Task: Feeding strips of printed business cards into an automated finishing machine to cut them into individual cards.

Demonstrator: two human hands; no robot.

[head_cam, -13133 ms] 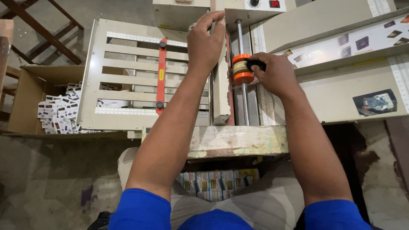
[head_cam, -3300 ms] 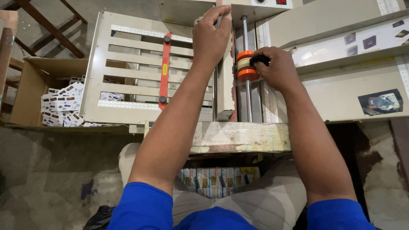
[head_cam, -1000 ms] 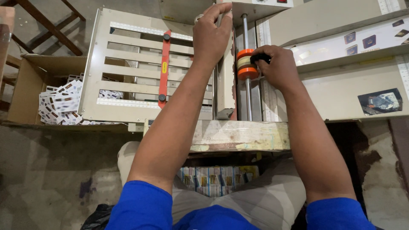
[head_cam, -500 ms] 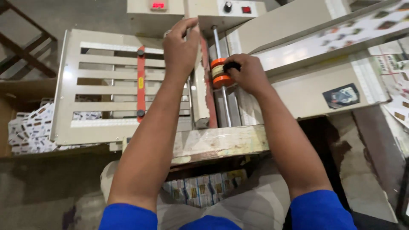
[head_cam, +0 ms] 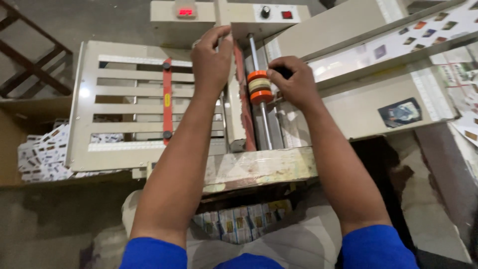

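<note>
A beige cutting machine [head_cam: 348, 94] with a slotted tray [head_cam: 124, 124] fills the head view. My left hand [head_cam: 211, 60] rests on top of an upright beige guide plate [head_cam: 234, 119], fingers curled over its upper edge. My right hand [head_cam: 294, 82] is closed around a black knob beside an orange and cream roller [head_cam: 258, 87] on a metal shaft [head_cam: 263, 114]. The knob is mostly hidden by my fingers. A control box [head_cam: 224, 15] with a red display and switches sits at the top.
A cardboard box with several printed cards [head_cam: 42, 154] lies at the left. Printed sheets [head_cam: 423, 30] lie on the feed table at the right. A stack of small packs [head_cam: 244, 221] sits under the worn wooden ledge [head_cam: 259, 167]. Wooden frame at the far left.
The view has shifted so the machine and my hands sit further left and lower; more of the control box and right-hand sheets show. Both hands keep the same hold.
</note>
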